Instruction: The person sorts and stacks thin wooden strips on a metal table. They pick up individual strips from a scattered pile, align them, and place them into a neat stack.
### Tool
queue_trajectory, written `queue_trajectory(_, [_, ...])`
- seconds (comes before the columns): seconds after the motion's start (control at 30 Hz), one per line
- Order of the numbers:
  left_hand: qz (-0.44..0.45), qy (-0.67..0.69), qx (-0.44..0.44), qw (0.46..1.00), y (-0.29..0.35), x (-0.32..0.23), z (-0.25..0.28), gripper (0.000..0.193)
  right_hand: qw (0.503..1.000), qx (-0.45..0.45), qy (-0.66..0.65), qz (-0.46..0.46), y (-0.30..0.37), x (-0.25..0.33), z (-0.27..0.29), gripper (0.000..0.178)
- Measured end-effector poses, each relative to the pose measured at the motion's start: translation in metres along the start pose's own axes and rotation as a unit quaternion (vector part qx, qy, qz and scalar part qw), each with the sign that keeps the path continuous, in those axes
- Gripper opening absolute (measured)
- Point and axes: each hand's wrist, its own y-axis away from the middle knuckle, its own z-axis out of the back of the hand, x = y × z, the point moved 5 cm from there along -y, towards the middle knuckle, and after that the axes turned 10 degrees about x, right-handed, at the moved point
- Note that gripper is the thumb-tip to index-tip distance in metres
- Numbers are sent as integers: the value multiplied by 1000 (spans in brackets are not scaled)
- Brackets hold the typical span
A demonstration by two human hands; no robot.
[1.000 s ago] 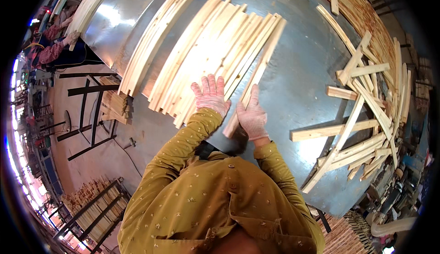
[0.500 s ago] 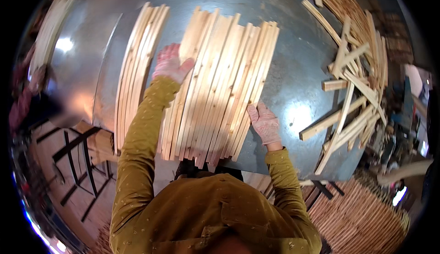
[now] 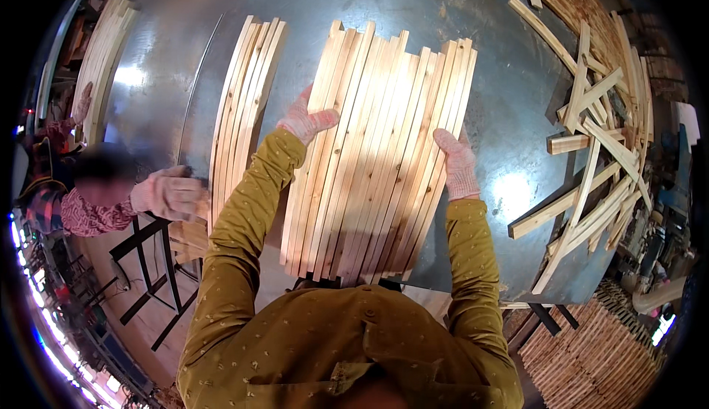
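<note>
A wide row of pale wooden strips (image 3: 369,158) lies side by side in front of me on the metal table, its far ends uneven. My left hand (image 3: 306,119), in a pinkish knitted glove, grips the row's left edge, with the thumb over the top and the other fingers partly hidden down the side. On the right edge, my right hand (image 3: 459,164) in a matching glove holds the row with its thumb on top; its fingers are largely hidden. The strips are clasped between both hands. Left of my left hand lies a narrower group of strips (image 3: 246,99), apart from the row.
At the left, a co-worker's gloved hand (image 3: 170,193) is close to the narrower group. Another stack of strips (image 3: 103,62) lies at the far left. Loose crossed offcuts (image 3: 583,150) cover the metal table's (image 3: 509,136) right side. Below stands a strip pile (image 3: 591,357).
My right hand has moved farther up the row's right edge. A co-worker's gloved hand has come in beside the narrower group. The view has shifted, moving the scene rightward.
</note>
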Motion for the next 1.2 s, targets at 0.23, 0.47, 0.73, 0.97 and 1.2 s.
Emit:
queue_trajectory(0.23, [-230, -12, 73, 970, 20, -188, -54, 91, 966, 91, 124, 208, 16, 168, -63, 58])
queue_trajectory(0.47, [-359, 135, 209, 900, 46, -309, -31, 53, 883, 294, 223, 290, 27, 303, -108, 34])
queue_trajectory(0.73, [-138, -109, -30, 984, -33, -42, 0, 72, 553, 159, 762, 296, 9, 50, 22, 69])
queue_trajectory(0.97, [-51, -578, -138, 802, -8, -40, 15, 84, 734, 47, 659, 156, -8, 47, 39, 59])
queue_trajectory(1.2, [-55, -319, -190, 927, 32, -21, 46, 83, 810, 86, 565, 133, 10, 20, -52, 62])
